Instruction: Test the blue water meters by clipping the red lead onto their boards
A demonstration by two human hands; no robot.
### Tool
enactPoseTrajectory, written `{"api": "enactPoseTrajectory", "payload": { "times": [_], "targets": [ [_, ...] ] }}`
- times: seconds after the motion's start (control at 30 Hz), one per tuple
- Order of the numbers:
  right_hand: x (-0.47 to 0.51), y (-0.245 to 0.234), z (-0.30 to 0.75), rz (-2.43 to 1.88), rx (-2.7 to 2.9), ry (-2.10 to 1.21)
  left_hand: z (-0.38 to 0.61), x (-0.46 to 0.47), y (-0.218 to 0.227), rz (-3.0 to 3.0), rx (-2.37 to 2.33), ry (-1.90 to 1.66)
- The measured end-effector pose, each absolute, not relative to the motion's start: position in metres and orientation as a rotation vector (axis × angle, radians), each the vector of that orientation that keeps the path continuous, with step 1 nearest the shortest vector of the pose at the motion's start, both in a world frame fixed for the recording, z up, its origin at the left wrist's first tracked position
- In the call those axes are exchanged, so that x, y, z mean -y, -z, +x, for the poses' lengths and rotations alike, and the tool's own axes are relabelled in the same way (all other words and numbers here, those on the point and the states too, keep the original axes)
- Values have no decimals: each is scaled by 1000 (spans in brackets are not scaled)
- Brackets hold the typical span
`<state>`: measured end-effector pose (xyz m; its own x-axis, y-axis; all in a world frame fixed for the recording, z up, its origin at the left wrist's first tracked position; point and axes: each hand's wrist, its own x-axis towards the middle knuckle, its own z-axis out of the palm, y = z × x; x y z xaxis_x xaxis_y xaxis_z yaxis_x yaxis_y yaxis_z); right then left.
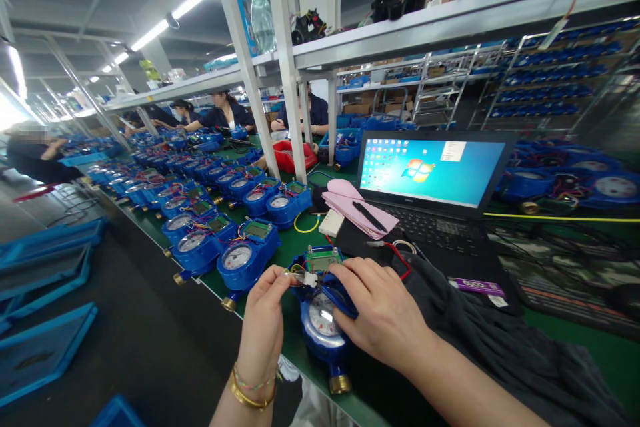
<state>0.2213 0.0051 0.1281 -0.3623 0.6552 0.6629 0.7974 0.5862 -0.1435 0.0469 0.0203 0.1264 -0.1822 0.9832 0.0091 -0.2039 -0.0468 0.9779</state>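
The blue meter [325,340] lay at the near edge of the counter [295,240], its long axis running from the display [325,261] toward the brass fitting [340,384] beside that edge; the left hand [265,300], on the meter's left, had its grip pinching a small silvery piece [299,277] near the white connector [311,279]; the right hand [383,310], nearer the dial [321,317], curved over the right side, its grip's hold impossible to tell
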Motion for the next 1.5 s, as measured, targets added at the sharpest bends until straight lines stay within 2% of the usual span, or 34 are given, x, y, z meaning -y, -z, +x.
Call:
{"api": "enactPoseTrajectory", "payload": {
  "times": [0.17,0.33,0.6,0.7,0.93,1.23,1.37,1.5],
  "targets": [
    [-1,-143,219,-1287,2062,-284,47,-21,-127,1004,-1151,-1443],
    [0,-157,223,-1346,1932,-671,46,-21,-126,1080,-1121,-1437],
    [-10,-162,230,-1194,1597,-1426,47,-19,-125,1121,-1090,-1387],
    [-9,-164,233,-1155,1556,-1423,46,-17,-125,1133,-1113,-1387],
    [-1,-171,238,-1202,1681,-1108,45,-15,-124,1214,-1247,-1422],
    [2,-176,245,-1204,1674,-1018,42,-18,-126,1254,-1345,-1407],
    [2,-174,245,-1111,1618,-1144,46,-17,-121,1162,-1282,-1486],
    [2,-170,243,-871,1395,-1523,47,-16,-119,1131,-1318,-1541]
  ]
}}
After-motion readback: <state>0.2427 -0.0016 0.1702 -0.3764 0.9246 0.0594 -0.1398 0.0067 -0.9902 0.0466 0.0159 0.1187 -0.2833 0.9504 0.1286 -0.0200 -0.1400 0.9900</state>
